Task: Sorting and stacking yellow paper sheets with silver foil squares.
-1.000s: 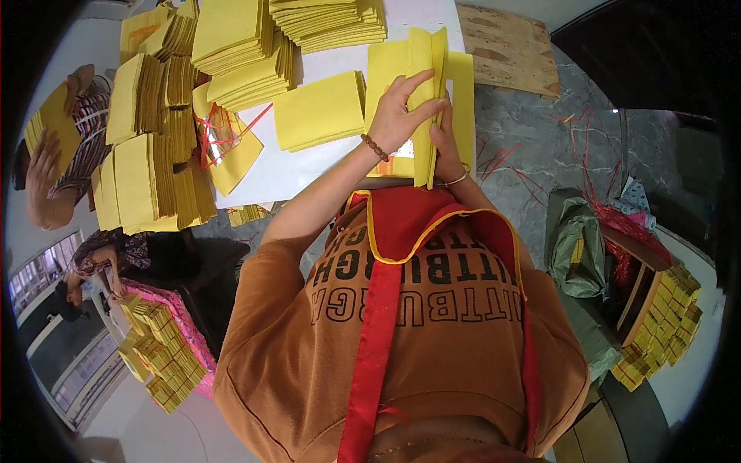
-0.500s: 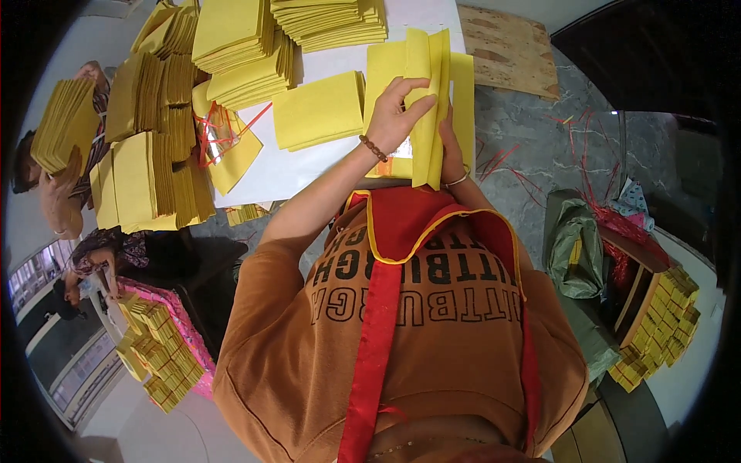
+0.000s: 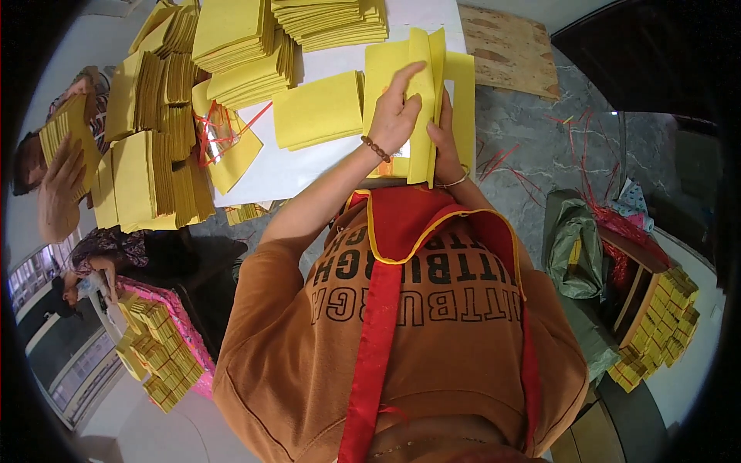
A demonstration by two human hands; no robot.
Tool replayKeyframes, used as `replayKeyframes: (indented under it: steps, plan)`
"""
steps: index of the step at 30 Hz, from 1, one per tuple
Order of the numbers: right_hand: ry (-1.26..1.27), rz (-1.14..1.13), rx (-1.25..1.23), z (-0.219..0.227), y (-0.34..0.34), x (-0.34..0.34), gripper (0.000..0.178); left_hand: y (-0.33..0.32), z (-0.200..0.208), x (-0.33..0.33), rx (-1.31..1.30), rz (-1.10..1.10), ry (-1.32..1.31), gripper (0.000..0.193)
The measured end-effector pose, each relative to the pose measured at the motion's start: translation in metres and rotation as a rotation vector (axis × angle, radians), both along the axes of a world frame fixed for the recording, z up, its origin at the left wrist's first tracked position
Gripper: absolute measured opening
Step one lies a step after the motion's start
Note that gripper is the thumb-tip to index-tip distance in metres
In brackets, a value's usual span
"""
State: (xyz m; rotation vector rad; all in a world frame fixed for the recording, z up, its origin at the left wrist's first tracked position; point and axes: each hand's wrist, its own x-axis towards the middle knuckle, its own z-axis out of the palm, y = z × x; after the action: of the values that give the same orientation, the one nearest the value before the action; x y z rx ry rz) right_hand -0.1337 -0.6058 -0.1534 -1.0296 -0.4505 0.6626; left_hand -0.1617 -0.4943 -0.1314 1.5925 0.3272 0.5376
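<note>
A stack of yellow paper sheets (image 3: 463, 85) lies at the table's near right. Its upper layer is a folded yellow sheet (image 3: 419, 158), raised in a long narrow flap. My left hand (image 3: 395, 117) rests on this fold from the left, index finger stretched forward and thumb apart from it. Along the fold's right side, my right hand (image 3: 448, 150) stands on edge, thumb and a finger apart; its other fingers are partly hidden. Beneath the fold a silver and orange patch shows. Just left lies a neat pile of folded yellow paper (image 3: 318, 112).
Tall yellow paper stacks (image 3: 231, 35) crowd the white table's (image 3: 258, 174) far left. Red ties (image 3: 220, 135) lie over a sheet. At left a co-worker's hand (image 3: 62, 177) holds a yellow bundle; another person (image 3: 108, 255) bends near yellow bundles (image 3: 166, 347). Plywood (image 3: 509, 50) lies at right.
My left hand has loosened its thumb-and-finger curl and now lies flatter on the fold. My right thumb has come into view. The co-worker's bundle has tilted and shifted.
</note>
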Motion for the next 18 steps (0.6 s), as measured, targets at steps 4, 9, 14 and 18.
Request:
replayKeyframes:
  steps: [4,9,14,18]
  plan:
    - [-0.041,0.014,-0.003,0.0,-0.002,-0.001,0.078,0.002,-0.002,0.003,0.018,-0.094,0.075,0.034]
    - [-0.002,0.023,0.009,-0.011,-0.004,-0.001,0.078,-0.001,-0.002,0.004,0.105,-0.058,0.047,0.039]
    - [0.004,0.022,0.032,-0.019,-0.005,0.0,0.079,0.0,-0.002,0.004,0.128,-0.06,0.02,0.04]
    - [-0.016,0.019,0.023,-0.01,-0.004,-0.001,0.078,-0.001,-0.002,0.003,0.046,-0.059,0.058,0.04]
